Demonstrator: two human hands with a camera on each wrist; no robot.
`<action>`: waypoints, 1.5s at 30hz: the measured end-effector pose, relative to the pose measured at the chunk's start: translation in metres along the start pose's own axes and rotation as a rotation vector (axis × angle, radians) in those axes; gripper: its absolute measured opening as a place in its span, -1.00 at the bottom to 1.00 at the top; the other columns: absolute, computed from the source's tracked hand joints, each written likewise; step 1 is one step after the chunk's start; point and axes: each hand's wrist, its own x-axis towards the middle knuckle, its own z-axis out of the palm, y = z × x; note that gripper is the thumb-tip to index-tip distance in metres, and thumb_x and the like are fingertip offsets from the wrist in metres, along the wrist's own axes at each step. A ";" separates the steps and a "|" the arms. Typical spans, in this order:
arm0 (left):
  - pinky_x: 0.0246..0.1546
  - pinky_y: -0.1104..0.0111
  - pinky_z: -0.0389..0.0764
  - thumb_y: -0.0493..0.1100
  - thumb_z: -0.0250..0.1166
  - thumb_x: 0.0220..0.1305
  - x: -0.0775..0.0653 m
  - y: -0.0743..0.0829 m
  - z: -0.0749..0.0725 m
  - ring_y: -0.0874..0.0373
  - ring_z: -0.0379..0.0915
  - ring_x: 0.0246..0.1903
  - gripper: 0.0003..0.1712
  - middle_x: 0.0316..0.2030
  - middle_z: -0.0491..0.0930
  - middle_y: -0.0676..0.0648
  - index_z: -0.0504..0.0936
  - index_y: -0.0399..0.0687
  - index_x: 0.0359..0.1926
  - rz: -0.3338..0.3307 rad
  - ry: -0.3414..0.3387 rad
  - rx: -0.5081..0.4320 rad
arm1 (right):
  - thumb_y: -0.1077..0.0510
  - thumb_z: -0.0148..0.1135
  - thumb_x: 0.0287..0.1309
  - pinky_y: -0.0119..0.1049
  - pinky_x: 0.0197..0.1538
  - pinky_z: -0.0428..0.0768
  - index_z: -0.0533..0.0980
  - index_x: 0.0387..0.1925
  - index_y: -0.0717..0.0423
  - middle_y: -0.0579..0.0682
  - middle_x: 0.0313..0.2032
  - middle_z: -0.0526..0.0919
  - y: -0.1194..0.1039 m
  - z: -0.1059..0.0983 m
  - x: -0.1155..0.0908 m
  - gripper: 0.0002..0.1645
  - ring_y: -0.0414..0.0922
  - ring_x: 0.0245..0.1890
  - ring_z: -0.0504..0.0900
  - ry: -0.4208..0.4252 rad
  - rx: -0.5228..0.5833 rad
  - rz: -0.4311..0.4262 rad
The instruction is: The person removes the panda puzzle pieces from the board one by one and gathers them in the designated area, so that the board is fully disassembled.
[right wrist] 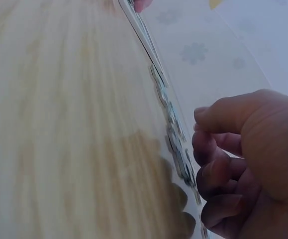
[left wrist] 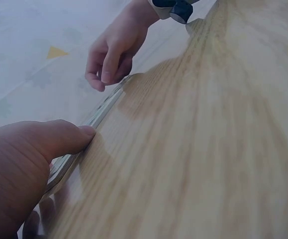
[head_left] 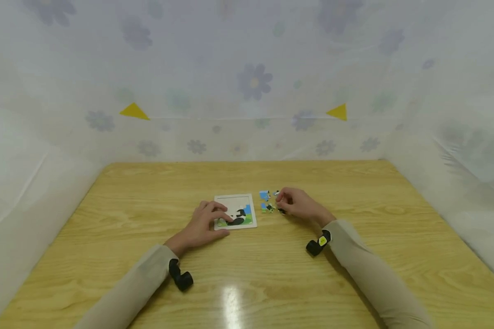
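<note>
A white-framed panda jigsaw tray (head_left: 234, 197) lies flat on the table, with some pieces fitted in its lower and right parts. My left hand (head_left: 206, 224) rests over the tray's left side. Its fingers reach onto the picture, and its thumb (left wrist: 69, 137) touches the near edge. Right of the tray, several loose puzzle pieces (head_left: 265, 195) lie in a cluster. Just above them is my right hand (head_left: 299, 203), fingers curled. Its thumb and index fingertips meet in a pinch on what looks like a small puzzle piece (right wrist: 197, 127), mostly hidden by the fingers.
The wooden table (head_left: 263, 274) has pale flowered sheeting (head_left: 214, 82) standing behind it and at both sides. Two yellow triangles (head_left: 134, 112) are on the back sheet. Each wrist carries a black camera (head_left: 181, 276).
</note>
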 end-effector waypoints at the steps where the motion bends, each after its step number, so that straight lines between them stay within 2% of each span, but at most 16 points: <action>1: 0.06 -0.02 0.16 -0.06 0.43 0.11 -0.001 0.000 0.000 -0.03 0.20 0.06 -0.72 0.11 0.46 -0.13 0.71 0.11 -0.11 0.000 0.003 0.002 | 0.17 0.11 0.35 -0.35 -0.44 0.44 0.50 -0.16 0.16 -0.03 -0.46 0.54 -0.001 0.002 0.002 -0.87 -0.23 -0.58 0.41 -0.007 -0.003 -0.012; 6: 0.06 -0.03 0.17 -0.06 0.42 0.12 -0.002 -0.001 0.002 -0.03 0.21 0.06 -0.72 0.11 0.46 -0.12 0.71 0.12 -0.10 0.010 0.005 0.003 | 0.16 0.17 0.31 -0.33 -0.33 0.48 0.52 -0.13 0.13 -0.06 -0.38 0.57 -0.011 0.011 0.012 -0.84 -0.23 -0.49 0.45 -0.031 -0.011 -0.048; 11: 0.05 -0.02 0.17 -0.05 0.42 0.12 -0.002 0.000 0.003 -0.02 0.21 0.05 -0.73 0.10 0.46 -0.12 0.71 0.12 -0.11 0.008 0.004 -0.004 | 0.13 0.25 0.25 -0.31 -0.20 0.50 0.55 -0.07 0.13 -0.03 -0.26 0.59 -0.018 0.022 0.023 -0.75 -0.26 -0.45 0.45 -0.047 -0.066 -0.117; 14: 0.05 -0.01 0.17 -0.04 0.42 0.13 -0.002 0.000 0.005 -0.01 0.22 0.04 -0.73 0.10 0.46 -0.11 0.71 0.14 -0.10 0.004 0.003 -0.003 | 0.11 0.28 0.23 -0.30 -0.19 0.48 0.55 -0.04 0.13 0.00 -0.21 0.58 -0.020 0.028 0.031 -0.70 -0.25 -0.44 0.42 -0.055 -0.083 -0.151; 19: 0.06 0.00 0.17 -0.04 0.41 0.14 -0.002 0.000 0.005 0.00 0.20 0.05 -0.73 0.11 0.45 -0.09 0.71 0.15 -0.10 -0.009 -0.003 -0.005 | 0.07 0.30 0.21 -0.32 -0.18 0.46 0.57 -0.05 0.08 -0.01 -0.18 0.58 -0.026 0.035 0.043 -0.70 -0.22 -0.37 0.43 -0.082 -0.087 -0.163; 24: 0.05 -0.02 0.17 -0.04 0.41 0.14 -0.003 -0.001 0.005 -0.01 0.20 0.05 -0.74 0.11 0.45 -0.09 0.71 0.15 -0.10 -0.006 -0.001 -0.003 | 0.10 0.31 0.19 -0.33 -0.18 0.48 0.59 -0.06 0.09 0.00 -0.19 0.59 -0.033 0.039 0.049 -0.70 -0.21 -0.36 0.45 -0.146 -0.061 -0.172; 27: 0.04 -0.03 0.17 -0.05 0.40 0.15 -0.003 -0.001 0.006 -0.01 0.21 0.04 -0.74 0.11 0.45 -0.11 0.71 0.13 -0.10 0.003 0.001 -0.007 | 0.08 0.34 0.17 -0.35 -0.25 0.46 0.58 -0.03 0.12 -0.01 -0.23 0.58 -0.038 0.040 0.050 -0.65 -0.22 -0.43 0.42 -0.188 -0.053 -0.166; 31: 0.05 -0.03 0.18 -0.06 0.41 0.14 -0.004 -0.001 0.006 -0.02 0.22 0.04 -0.74 0.10 0.46 -0.12 0.71 0.11 -0.11 0.009 0.005 -0.008 | 0.05 0.39 0.12 -0.37 -0.26 0.45 0.55 -0.04 0.11 -0.04 -0.27 0.55 -0.043 0.041 0.055 -0.60 -0.22 -0.42 0.41 -0.231 -0.082 -0.134; 39: 0.05 -0.02 0.17 -0.08 0.42 0.12 -0.004 -0.001 0.002 -0.01 0.21 0.03 -0.74 0.10 0.46 -0.13 0.71 0.10 -0.12 0.013 0.017 -0.008 | 0.08 0.43 0.06 -0.33 -0.14 0.45 0.49 -0.13 0.13 -0.03 -0.26 0.53 -0.058 0.036 0.069 -0.61 -0.18 -0.31 0.43 -0.319 -0.179 -0.094; 45: 0.04 0.01 0.18 -0.05 0.41 0.14 -0.001 0.000 -0.001 0.01 0.21 0.03 -0.74 0.10 0.46 -0.11 0.71 0.12 -0.11 0.006 0.013 -0.002 | 0.12 0.47 0.01 -0.31 -0.07 0.46 0.49 -0.16 0.19 0.02 -0.23 0.55 -0.064 0.032 0.075 -0.59 -0.16 -0.26 0.46 -0.337 -0.220 -0.093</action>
